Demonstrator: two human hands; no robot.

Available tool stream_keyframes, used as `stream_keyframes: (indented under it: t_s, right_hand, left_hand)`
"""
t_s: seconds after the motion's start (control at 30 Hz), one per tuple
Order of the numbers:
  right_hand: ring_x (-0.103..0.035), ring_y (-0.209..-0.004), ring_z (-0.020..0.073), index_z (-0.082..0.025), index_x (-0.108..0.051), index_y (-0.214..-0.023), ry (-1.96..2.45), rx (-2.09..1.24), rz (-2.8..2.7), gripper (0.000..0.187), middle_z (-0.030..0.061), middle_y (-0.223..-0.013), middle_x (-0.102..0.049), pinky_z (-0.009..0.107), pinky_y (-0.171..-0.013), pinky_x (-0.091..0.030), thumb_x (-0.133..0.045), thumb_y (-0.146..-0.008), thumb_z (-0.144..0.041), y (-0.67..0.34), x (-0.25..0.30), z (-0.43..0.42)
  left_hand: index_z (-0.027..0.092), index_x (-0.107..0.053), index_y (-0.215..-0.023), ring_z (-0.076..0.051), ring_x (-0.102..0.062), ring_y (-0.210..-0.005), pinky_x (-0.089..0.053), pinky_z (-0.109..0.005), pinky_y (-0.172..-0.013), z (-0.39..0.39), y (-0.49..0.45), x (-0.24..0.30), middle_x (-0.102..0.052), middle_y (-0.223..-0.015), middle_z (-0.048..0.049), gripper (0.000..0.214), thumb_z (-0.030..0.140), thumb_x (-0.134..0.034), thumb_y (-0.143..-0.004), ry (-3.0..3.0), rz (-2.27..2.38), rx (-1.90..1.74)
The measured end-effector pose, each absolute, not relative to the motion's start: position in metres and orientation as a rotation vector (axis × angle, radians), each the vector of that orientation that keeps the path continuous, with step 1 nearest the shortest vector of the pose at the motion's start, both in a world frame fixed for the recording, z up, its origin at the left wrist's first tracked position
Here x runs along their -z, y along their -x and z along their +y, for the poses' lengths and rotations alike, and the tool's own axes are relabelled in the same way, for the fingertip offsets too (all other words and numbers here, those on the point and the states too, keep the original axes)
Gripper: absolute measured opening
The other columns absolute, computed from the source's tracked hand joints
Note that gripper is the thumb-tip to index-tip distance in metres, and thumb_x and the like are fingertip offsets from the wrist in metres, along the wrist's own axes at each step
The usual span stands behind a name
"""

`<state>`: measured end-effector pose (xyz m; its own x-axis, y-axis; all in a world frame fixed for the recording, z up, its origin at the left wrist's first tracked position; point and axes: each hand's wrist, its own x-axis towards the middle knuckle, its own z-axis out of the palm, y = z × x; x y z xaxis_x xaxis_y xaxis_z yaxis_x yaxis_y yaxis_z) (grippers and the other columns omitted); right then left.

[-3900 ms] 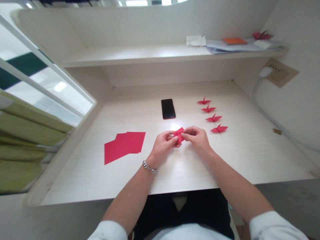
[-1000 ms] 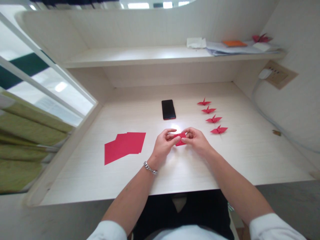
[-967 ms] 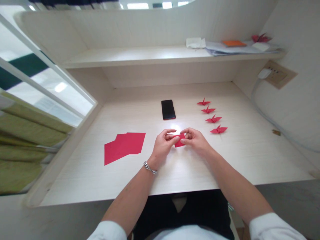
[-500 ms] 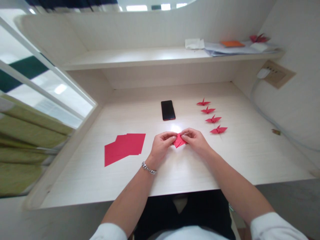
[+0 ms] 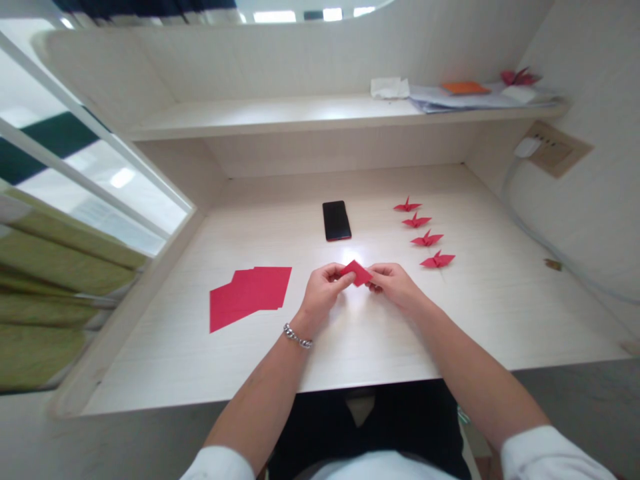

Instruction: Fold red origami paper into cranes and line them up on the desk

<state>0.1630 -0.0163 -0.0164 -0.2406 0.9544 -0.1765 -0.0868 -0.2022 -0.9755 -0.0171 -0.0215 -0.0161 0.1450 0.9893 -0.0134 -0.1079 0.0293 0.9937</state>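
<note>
Between my hands is a small folded piece of red origami paper (image 5: 357, 272), diamond-shaped, held just above the desk. My left hand (image 5: 324, 288) pinches its left corner, thumb on top. At the right corner, my right hand (image 5: 393, 283) grips it between thumb and fingers; the other fingers curl underneath and are partly hidden. Several flat red paper sheets (image 5: 253, 293) lie overlapped to the left. On the right, several folded red paper cranes (image 5: 437, 260) stand in a slanting row.
A black phone (image 5: 337, 221) lies beyond my hands on the pale desk (image 5: 280, 220). Above, a shelf (image 5: 270, 112) bears papers (image 5: 450, 100), an orange sheet (image 5: 466, 88) and red folded paper (image 5: 520, 77). A cable (image 5: 530, 227) runs down the right wall from a socket (image 5: 563, 150).
The folded paper has turned in my hands and now shows a smooth diamond face, a little higher than before. My right thumb has shifted from its upper face to the right corner.
</note>
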Motion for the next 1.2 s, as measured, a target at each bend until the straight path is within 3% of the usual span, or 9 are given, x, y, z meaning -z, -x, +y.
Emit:
stream_keyframes:
  t_s: [0.1, 0.17, 0.3, 0.73, 0.97, 1.2]
  right_hand:
    - [-0.059, -0.064, 0.0144, -0.017, -0.073, -0.081, 1.143, -1.44, -1.26, 0.04, 0.0038, -0.072, -0.068, 0.024, -0.053, -0.042, -0.062, -0.078, -0.056, -0.1636, 0.0157, -0.0158]
    - [-0.062, -0.073, 0.017, -0.018, -0.072, -0.085, 1.117, -1.36, -1.32, 0.038, 0.0048, -0.081, -0.071, 0.026, -0.059, -0.046, -0.065, -0.076, -0.054, -0.1636, 0.0145, -0.0161]
    - [-0.06, -0.066, 0.0162, -0.017, -0.07, -0.077, 1.149, -1.229, -1.423, 0.029, 0.003, -0.072, -0.069, 0.028, -0.062, -0.046, -0.073, -0.07, -0.045, -0.1615, 0.0132, -0.0178]
    - [-0.061, -0.061, 0.0153, -0.017, -0.069, -0.08, 1.147, -1.243, -1.292, 0.025, 0.0015, -0.066, -0.068, 0.027, -0.054, -0.047, -0.074, -0.07, -0.04, -0.1587, 0.0182, -0.0171]
    - [-0.069, -0.078, 0.0219, -0.02, -0.075, -0.096, 1.237, -0.966, -1.382, 0.026, 0.0072, -0.09, -0.076, 0.034, -0.073, -0.054, -0.071, -0.076, -0.035, -0.1556, 0.0156, -0.0243]
    - [-0.07, -0.089, 0.0227, -0.025, -0.076, -0.098, 1.219, -0.738, -1.528, 0.02, 0.0043, -0.099, -0.076, 0.034, -0.08, -0.055, -0.066, -0.081, -0.029, -0.1554, 0.023, -0.0239]
  left_hand:
    - [0.014, -0.068, -0.075, -0.014, -0.06, -0.067, -0.045, -0.025, -0.063, -0.0211, 0.0193, 0.016, -0.068, -0.073, -0.0045, 0.021, 0.032, -0.077, -0.07, -1.24, 1.051, -1.073]
    - [0.014, -0.066, -0.071, -0.013, -0.057, -0.061, -0.043, -0.024, -0.058, -0.0218, 0.0195, 0.0151, -0.066, -0.067, -0.003, 0.023, 0.034, -0.076, -0.07, -1.268, 1.057, -1.018]
    - [0.014, -0.065, -0.071, -0.012, -0.054, -0.057, -0.04, -0.023, -0.054, -0.0233, 0.0165, 0.0147, -0.063, -0.063, -0.0012, 0.025, 0.035, -0.078, -0.068, -1.301, 1.087, -0.992]
    - [0.014, -0.066, -0.087, -0.019, -0.067, -0.075, -0.057, -0.029, -0.057, -0.024, 0.0138, 0.0143, -0.068, -0.084, -0.0074, 0.029, 0.038, -0.074, -0.074, -1.209, 1.127, -1.091]
    - [0.012, -0.068, -0.092, -0.02, -0.069, -0.08, -0.061, -0.032, -0.068, -0.0261, 0.0111, 0.0141, -0.07, -0.091, -0.0092, 0.03, 0.035, -0.074, -0.074, -1.21, 1.079, -1.132]
    - [0.012, -0.066, -0.098, -0.019, -0.069, -0.081, -0.061, -0.032, -0.071, -0.0257, 0.01, 0.0179, -0.07, -0.094, -0.0088, 0.031, 0.032, -0.073, -0.076, -1.234, 1.061, -1.132]
